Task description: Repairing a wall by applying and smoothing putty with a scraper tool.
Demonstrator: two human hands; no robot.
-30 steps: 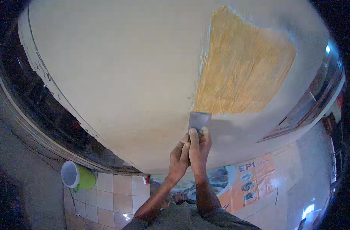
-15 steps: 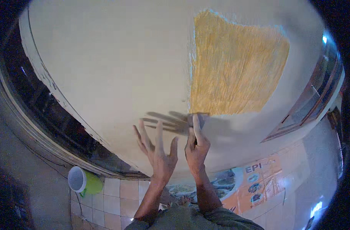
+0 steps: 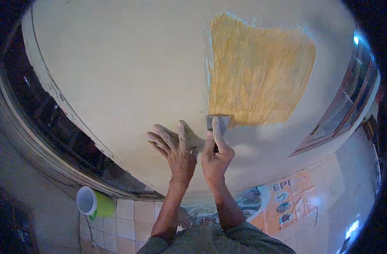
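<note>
My right hand grips a small putty knife, forefinger laid along its metal blade. The blade's edge rests at the lower left corner of a rough yellow-orange patch on the cream wall surface. My left hand lies just left of it, fingers spread and tips touching the cream surface, holding nothing. Both forearms come up from the lower edge.
A green cup with a white inside stands at the lower left near tiled wall. A dark window opening runs down the left. A framed window is at the right, an orange poster below it.
My left hand came off the putty knife, spread wide, then settled on the surface beside my right hand. The right hand keeps the blade at the patch's lower corner.
</note>
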